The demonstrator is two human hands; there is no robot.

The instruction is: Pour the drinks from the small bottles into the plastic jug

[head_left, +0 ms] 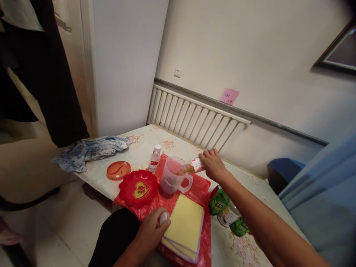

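In my right hand [213, 164] is a clear drink bottle [195, 165] with a white label and amber liquid, tipped sideways. Its neck points into the mouth of a translucent plastic measuring jug [169, 178]. The jug stands upright on a red plastic sheet [204, 187], and its handle faces right. Dark liquid seems to lie at its bottom. My left hand [148, 230] is closed round a white bottle cap [164, 217], near a stack of yellow cloths [187, 222]. Left of the jug lies a red scalloped plate [130, 194]; behind it stands a clear white-capped bottle [154, 159].
An orange lid or dish [118, 170] and a crumpled blue-white cloth [97, 148] lie at the table's left. Several green-labelled packages [219, 202] sit under my right forearm. A radiator [191, 115] runs behind the table. A person in dark trousers [47, 74] stands at left.
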